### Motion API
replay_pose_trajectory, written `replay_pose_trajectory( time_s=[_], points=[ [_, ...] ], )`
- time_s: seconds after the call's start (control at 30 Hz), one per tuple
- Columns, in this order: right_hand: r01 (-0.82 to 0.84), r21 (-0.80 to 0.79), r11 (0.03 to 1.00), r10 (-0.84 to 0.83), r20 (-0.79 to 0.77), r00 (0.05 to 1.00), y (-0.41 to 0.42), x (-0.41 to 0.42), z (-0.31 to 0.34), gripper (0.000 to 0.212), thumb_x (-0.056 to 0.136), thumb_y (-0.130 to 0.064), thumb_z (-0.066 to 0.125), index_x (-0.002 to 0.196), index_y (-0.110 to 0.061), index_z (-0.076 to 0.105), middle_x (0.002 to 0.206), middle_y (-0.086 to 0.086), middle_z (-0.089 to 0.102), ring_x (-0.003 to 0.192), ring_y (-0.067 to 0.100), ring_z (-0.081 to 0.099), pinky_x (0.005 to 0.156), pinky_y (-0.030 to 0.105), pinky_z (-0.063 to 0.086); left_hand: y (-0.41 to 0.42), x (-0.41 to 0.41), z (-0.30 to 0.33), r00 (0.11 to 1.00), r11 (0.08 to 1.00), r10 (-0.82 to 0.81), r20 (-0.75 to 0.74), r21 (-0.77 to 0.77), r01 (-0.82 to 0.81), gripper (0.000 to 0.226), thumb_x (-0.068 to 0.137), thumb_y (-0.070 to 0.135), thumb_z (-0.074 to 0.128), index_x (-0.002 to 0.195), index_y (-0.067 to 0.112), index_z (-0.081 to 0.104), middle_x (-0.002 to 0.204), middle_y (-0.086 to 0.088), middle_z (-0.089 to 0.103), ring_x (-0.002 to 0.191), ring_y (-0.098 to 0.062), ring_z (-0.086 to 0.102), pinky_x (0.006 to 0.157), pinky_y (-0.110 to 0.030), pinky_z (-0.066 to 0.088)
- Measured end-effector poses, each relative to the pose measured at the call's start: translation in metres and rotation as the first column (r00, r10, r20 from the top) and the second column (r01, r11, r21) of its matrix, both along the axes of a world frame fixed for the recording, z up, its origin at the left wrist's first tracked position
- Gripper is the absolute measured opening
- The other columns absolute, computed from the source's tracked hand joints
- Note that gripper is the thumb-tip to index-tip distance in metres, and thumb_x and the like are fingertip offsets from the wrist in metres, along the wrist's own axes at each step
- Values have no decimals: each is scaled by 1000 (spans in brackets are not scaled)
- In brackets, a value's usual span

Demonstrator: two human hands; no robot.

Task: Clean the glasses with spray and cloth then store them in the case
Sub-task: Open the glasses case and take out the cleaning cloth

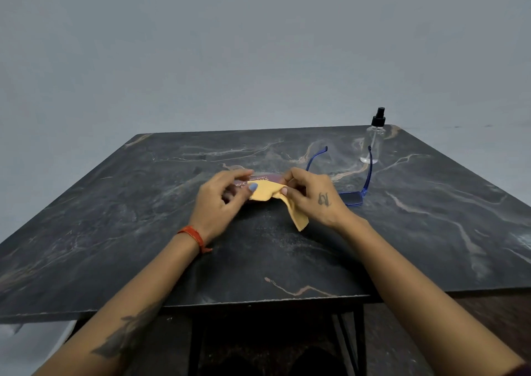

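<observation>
Both hands met over the maroon printed glasses case (pixel 253 181), which lay flat on the dark marbled counter (pixel 115 217) and serves here as the landmark. The left hand (pixel 221 200) curled round the case's near left end, its thumb laid on the soft yellow cleaning cloth (pixel 275 200). The right hand (pixel 310 197) pinched the cloth at the case's right end, leaving a loose corner hanging toward the person. Held so, the case seemed steadied by one hand while the other drew the cloth out of it or tucked it in; which of the two could not be told.

The blue plastic-framed glasses (pixel 352 191) lay just to the right of the case, close beside the right hand but untouched, temples unfolded and pointing away, probably left spread for wiping. The clear spray bottle with a black pump top (pixel 373 143) stood upright farther right and beyond the case, behind the glasses, within reach yet out of the working space.
</observation>
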State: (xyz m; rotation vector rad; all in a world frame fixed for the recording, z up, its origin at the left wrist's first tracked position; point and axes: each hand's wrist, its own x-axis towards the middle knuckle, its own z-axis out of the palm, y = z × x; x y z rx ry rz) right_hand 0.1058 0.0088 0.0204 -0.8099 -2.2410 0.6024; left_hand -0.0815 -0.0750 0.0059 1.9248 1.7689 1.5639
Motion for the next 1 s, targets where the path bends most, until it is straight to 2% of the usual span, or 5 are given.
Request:
replay_pose_trajectory(
  time_s=[0.13, 0.37, 0.57, 0.77, 1.0],
  points=[
    [-15, 0, 1000, 15, -8, 1000, -2, 12, -2, 7, 90, -19, 61, 97, -18, 63, 77, -9, 62, 76, 10, 58, 68, 25, 44, 0, 28, 0, 930, 943, -175, 323, -216, 253, 42, 75, 48, 69, 113, 33, 57, 105, -5, 65, 90, -18, 64, 76, -30, 53],
    [-40, -132, 990, 29, -89, 996, -7, 43, -3, 12, 84, -23, 69, 93, -29, 63, 83, 3, 64, 78, 16, 61, 69, 28, 47, 1, 56, 9, 791, 940, -184, 583, -130, 314, 17, 81, -6, 61, 92, 6, 66, 85, -9, 66, 66, -8, 64, 59, -14, 53],
    [-86, -408, 909, 41, -118, 992, -5, 77, -1, 16, 79, -11, 74, 90, -22, 71, 90, 2, 70, 80, 9, 62, 73, 22, 45, 2, 69, 6, 812, 941, -124, 570, -191, 278, 16, 77, -3, 68, 85, 11, 68, 84, -1, 65, 68, -3, 62, 59, -14, 51],
    [-87, -538, 839, -34, -212, 977, -5, 101, -1, 11, 79, 0, 71, 84, -9, 67, 69, -4, 67, 57, 6, 61, 54, 15, 48, 5, 85, 8, 831, 927, -92, 549, -258, 273, 21, 74, -3, 70, 85, 14, 68, 81, -1, 64, 70, -11, 58, 71, -25, 55],
    [14, -548, 836, -164, -225, 960, -5, 109, -3, 21, 78, -8, 74, 96, -3, 65, 81, 6, 66, 59, 1, 59, 48, 17, 48, 13, 89, 0, 958, 932, -32, 286, -338, 132, 16, 77, 10, 73, 87, 21, 70, 55, 10, 46, 49, -3, 44, 68, -31, 53]
  ],
)
